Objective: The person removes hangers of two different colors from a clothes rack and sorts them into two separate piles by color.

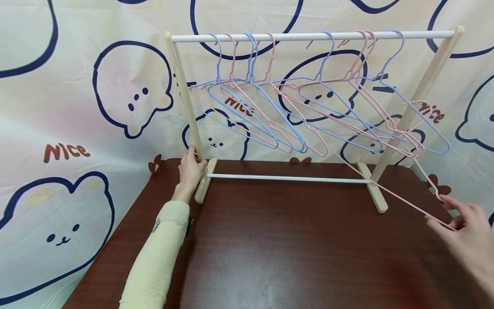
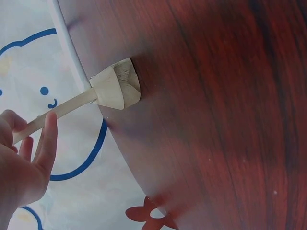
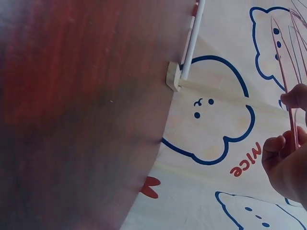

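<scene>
Right fingers [image 1: 459,205] pinch pink hanger [image 1: 405,201], long axis slanting leftward; left fingers [image 1: 191,155] grip post [image 1: 183,94].

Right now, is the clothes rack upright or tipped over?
The rack is upright: both feet rest on the table, hangers hang from its top rail.

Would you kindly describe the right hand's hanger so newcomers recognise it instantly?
A pale wooden rack stands on a dark brown table. Beyond its right wooden foot, a bare right hand grips the thin pink hanger, the only one held among pink and blue hangers.
</scene>
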A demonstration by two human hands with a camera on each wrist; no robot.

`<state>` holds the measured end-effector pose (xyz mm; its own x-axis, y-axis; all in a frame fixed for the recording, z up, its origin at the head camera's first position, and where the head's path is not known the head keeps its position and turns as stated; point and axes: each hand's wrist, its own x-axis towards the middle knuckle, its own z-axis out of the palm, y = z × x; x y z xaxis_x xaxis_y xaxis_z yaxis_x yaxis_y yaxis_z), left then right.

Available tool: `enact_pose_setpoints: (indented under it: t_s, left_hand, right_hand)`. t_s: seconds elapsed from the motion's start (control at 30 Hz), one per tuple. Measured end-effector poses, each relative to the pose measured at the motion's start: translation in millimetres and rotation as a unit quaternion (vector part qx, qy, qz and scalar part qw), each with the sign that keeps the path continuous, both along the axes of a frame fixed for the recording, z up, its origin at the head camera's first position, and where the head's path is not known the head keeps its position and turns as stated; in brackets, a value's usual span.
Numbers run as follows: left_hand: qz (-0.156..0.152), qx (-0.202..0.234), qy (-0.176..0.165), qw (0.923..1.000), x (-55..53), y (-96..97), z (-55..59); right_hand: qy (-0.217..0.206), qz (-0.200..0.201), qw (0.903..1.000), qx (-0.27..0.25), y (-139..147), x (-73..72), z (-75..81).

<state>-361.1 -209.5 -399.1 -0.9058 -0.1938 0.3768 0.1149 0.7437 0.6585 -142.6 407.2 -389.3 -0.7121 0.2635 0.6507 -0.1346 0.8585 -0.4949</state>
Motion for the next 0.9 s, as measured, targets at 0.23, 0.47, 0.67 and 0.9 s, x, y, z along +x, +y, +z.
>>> enact_pose_setpoints:
  t_s: [0.23,0.47,0.67,0.9]
  left_hand:
    - [-0.002,0.003,-0.003,1.0000,-0.6,-0.6,-2.1]
    - [0.000,-0.001,-0.002,1.0000,0.2,-0.5,-2.8]
    - [0.002,-0.003,0.000,1.0000,-1.4,0.0,-1.7]
    - [0.004,-0.006,0.001,1.0000,-2.5,0.5,-1.4]
  right_hand:
    - [-0.049,0.037,0.9977,0.029,-4,7.1,-8.7]
    - [-0.091,0.084,0.9917,0.036,-15,15.1,-19.2]
    - [-0.108,0.133,0.9846,0.035,-28,21.4,-27.5]
    - [-0.137,0.172,0.9753,0.024,-36,23.0,-36.5]
